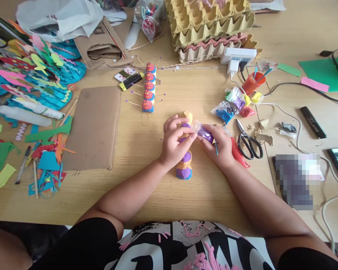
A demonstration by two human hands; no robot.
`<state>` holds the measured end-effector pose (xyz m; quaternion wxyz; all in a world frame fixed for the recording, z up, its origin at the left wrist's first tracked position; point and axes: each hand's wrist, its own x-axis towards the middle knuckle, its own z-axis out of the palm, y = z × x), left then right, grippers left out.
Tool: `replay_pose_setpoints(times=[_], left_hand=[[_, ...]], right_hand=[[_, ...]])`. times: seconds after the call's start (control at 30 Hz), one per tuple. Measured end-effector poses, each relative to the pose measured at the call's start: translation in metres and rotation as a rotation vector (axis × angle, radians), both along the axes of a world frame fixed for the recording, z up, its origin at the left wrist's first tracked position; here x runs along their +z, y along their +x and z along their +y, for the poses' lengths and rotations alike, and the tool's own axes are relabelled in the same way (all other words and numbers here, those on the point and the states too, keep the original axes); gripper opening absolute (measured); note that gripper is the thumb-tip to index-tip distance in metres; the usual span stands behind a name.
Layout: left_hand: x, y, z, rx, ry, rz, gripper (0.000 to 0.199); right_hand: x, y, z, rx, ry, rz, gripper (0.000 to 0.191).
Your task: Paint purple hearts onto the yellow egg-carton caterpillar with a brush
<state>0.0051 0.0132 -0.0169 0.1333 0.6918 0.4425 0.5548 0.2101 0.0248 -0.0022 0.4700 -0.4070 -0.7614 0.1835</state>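
Observation:
A small clear bag of purple clay [205,134] is held between my two hands above the table. My left hand [176,140] pinches the bag's clear end between thumb and fingertips. Around its purple end my right hand [222,145] is closed, and a thin blue stick [216,147] pokes out by those fingers. Beneath my hands lies a strip of egg-carton bumps [184,172] coloured purple, yellow-orange and blue, its middle partly hidden by my left hand. Farther back rests a finished-looking red, blue and yellow egg-carton strip [148,87] with smiling faces and purple-tipped sticks.
To the right are black-handled scissors [249,141], bagged clay [228,110], an orange cup [253,82], a power strip [239,55] with cables and a marker [312,122]. Cardboard [91,127] and paper scraps [49,161] lie left; egg trays [211,30] are stacked behind.

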Motion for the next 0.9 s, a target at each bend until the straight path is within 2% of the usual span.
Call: replay_pose_setpoints(times=[0.37, 0.57, 0.9], left_hand=[[0.0006, 0.0009, -0.0007, -0.023, 0.015, -0.039, 0.023], [0.0016, -0.0032, -0.0011, -0.012, -0.113, -0.021, 0.022], [-0.0009, -0.0013, -0.0015, -0.028, -0.074, -0.022, 0.023]], right_hand=[[0.0039, -0.0005, -0.0021, -0.009, -0.005, -0.001, 0.042], [0.0051, -0.0018, -0.0051, -0.03, -0.087, -0.016, 0.04], [0.0051, -0.0003, -0.0032, 0.001, -0.007, 0.009, 0.021]])
